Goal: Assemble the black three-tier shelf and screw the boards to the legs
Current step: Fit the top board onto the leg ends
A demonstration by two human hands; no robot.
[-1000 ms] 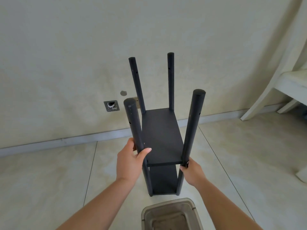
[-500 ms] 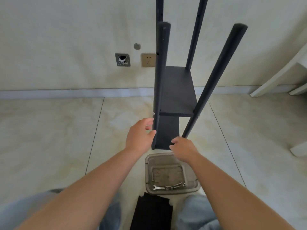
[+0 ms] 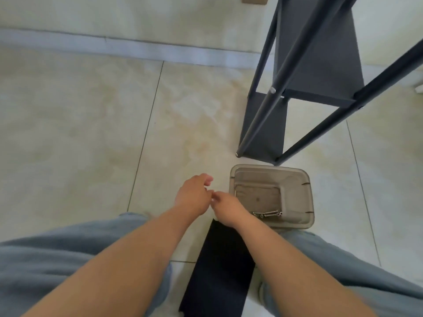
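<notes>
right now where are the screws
In the head view, the screws lie in the clear plastic tray, at its near edge, right of the right hand.

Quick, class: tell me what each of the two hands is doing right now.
Left hand: fingers loosely curled, nothing visible in it.
Right hand: fingers curled downward near the loose black board; whether it grips anything cannot be told.

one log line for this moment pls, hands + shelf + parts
left hand: free, fingers curled | right hand: reaching down beside tray | shelf: standing unheld, two boards on | loose board: on floor | screws: in tray
</notes>
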